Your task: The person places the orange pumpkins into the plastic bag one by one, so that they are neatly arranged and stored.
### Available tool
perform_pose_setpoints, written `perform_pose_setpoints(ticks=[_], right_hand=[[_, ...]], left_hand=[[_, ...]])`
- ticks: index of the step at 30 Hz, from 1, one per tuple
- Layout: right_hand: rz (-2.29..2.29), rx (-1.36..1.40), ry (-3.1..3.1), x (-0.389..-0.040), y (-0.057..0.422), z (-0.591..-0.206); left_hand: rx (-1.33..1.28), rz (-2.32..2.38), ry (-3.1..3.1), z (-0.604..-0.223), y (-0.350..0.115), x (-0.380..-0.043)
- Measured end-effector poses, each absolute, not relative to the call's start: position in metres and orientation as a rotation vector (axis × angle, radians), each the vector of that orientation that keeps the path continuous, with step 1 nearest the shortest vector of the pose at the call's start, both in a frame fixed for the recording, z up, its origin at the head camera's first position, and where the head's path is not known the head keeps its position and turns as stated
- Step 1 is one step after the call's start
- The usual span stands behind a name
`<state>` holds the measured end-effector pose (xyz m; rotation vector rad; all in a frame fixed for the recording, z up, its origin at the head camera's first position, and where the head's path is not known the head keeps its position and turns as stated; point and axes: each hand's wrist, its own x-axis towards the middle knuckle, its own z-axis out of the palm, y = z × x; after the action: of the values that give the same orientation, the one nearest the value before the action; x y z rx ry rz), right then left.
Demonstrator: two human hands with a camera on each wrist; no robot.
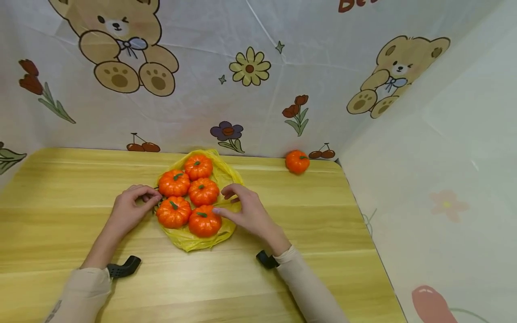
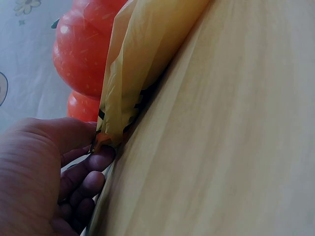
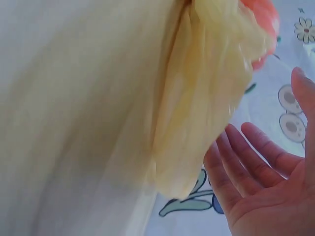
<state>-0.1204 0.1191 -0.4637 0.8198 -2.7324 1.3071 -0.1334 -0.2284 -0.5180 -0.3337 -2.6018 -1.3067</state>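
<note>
Several small orange pumpkins (image 1: 203, 191) with green stems sit on a thin yellow plastic bag (image 1: 190, 243) at mid-table. At the bag's left edge my left hand (image 1: 135, 206) pinches the plastic between thumb and forefinger; the left wrist view shows the gathered yellow edge (image 2: 115, 108) between those fingertips. My right hand (image 1: 250, 211) hovers at the right side of the bag, its thumb by the front right pumpkin (image 1: 205, 221). In the right wrist view that hand's fingers (image 3: 251, 157) are spread and relaxed beside the bag's raised side (image 3: 197, 108), with nothing in the palm.
Another orange pumpkin (image 1: 297, 162) sits apart at the back right of the wooden table (image 1: 307, 215). A white sheet (image 1: 194, 54) printed with bears and flowers hangs behind the table, and a pale wall (image 1: 440, 179) borders its right side.
</note>
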Motion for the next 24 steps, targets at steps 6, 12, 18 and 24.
perform_pose_setpoints(ticks=[6, 12, 18, 24], right_hand=[[1.296, 0.727, -2.696, -0.135, 0.135, -0.464], [1.306, 0.577, -2.591, -0.156, 0.16, -0.467], [1.269, 0.409, -2.523, -0.174, 0.188, -0.469], [1.211, 0.3, -2.411, -0.189, 0.211, -0.468]], left_hand=[[-0.323, -1.304, -2.617, -0.52, -0.229, -0.133], [-0.33, -1.308, -2.605, -0.516, -0.228, -0.132], [-0.346, -1.297, -2.593, -0.517, -0.229, -0.133], [-0.349, -1.3, -2.583, -0.518, -0.229, -0.134]])
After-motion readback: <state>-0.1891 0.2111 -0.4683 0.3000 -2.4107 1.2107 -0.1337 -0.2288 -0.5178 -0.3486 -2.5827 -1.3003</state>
